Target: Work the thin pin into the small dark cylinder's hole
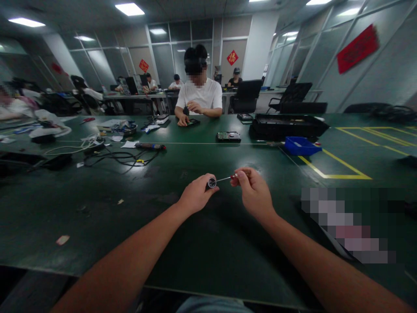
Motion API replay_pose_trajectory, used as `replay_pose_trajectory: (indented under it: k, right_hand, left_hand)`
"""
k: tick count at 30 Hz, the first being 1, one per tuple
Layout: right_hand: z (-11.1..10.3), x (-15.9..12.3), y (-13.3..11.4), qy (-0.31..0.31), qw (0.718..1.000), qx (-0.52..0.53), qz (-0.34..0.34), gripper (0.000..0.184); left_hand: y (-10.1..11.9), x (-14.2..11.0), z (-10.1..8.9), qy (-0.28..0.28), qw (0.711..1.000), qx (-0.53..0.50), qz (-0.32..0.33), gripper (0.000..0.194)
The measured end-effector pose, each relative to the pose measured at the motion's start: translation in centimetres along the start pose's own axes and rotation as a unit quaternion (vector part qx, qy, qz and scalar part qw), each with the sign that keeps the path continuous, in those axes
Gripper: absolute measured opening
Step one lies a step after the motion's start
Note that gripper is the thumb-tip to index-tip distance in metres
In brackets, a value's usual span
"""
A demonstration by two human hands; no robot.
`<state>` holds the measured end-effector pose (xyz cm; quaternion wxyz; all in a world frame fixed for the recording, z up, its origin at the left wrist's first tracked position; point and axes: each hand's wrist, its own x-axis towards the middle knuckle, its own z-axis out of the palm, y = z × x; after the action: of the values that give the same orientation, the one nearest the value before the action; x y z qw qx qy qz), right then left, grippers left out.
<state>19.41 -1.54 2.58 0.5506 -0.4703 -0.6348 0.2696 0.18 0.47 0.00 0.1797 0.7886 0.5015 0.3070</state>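
Wrapped in my left hand [197,193] is a small dark cylinder [211,182] with a silvery ring-shaped open end facing right and toward me. My right hand [256,191] grips a screwdriver [224,178] by its red-tipped handle, fingers closed round it. The thin metal shaft points left, and its tip reaches the cylinder's round end; how deep it goes in, I cannot tell. Both hands are raised above the green table in front of me. My fingers hide most of the cylinder and the handle.
Across the green table [137,234] a person [198,95] handles a small board. A hard drive [228,137], a blue bin [301,146] and a black tray [288,127] lie beyond my hands. Black cables [120,158] and an electric screwdriver [151,146] are at left, a blurred-out object [350,230] at right.
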Motion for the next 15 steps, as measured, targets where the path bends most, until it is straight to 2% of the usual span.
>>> replay_pose_trajectory:
  k: [7,15]
  right_hand:
    - [-0.52,-0.16,-0.61,0.013,0.981,-0.188,-0.053,0.04]
    - [-0.42,-0.81,-0.92,-0.004,0.972,-0.213,-0.104,0.036]
  left_hand:
    - [-0.14,-0.08,-0.1,0.005,1.0,-0.002,-0.003,0.019]
    - [-0.18,-0.16,-0.19,-0.002,1.0,0.008,0.006,0.016]
